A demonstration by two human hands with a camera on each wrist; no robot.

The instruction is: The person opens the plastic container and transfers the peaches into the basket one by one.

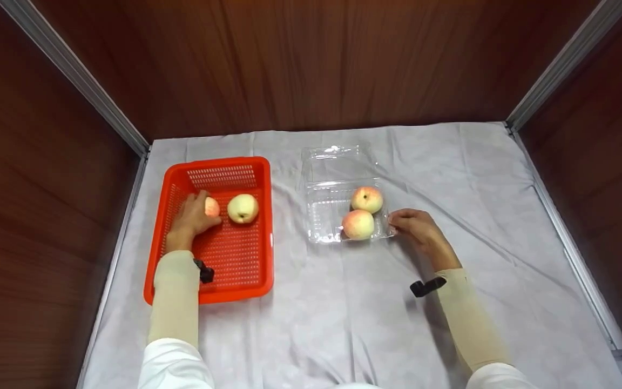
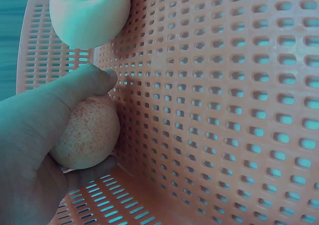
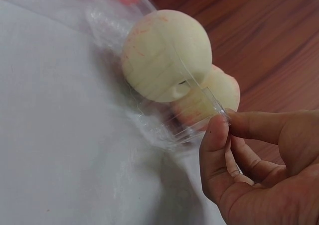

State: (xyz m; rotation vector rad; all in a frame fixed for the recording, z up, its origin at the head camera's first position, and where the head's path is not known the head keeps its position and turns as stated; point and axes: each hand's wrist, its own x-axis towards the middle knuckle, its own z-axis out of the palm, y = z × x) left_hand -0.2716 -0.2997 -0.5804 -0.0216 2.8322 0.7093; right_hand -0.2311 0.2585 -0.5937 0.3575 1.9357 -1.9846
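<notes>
Inside the red plastic basket (image 1: pixel 235 294), my left hand (image 1: pixel 189 220) grips a peach (image 2: pixel 89 130), thumb on one side and fingers curled round the other. A second, paler peach (image 1: pixel 243 208) lies beside it in the basket. To the right, a clear plastic clamshell box (image 1: pixel 324 216) lies with its lid (image 1: pixel 335 165) folded back. Two peaches, one at the back (image 1: pixel 366 199) and one in front (image 1: pixel 358 225), sit in its right half. My right hand (image 1: pixel 419 229) pinches the box's right rim between thumb and forefinger.
A wrinkled white cloth (image 1: pixel 300 302) covers the table under the basket and box. Brown wood-grain panels (image 1: pixel 311 65) with metal edge rails (image 1: pixel 79 75) stand at the back and both sides. A small black camera (image 1: pixel 427 287) is strapped on the right wrist.
</notes>
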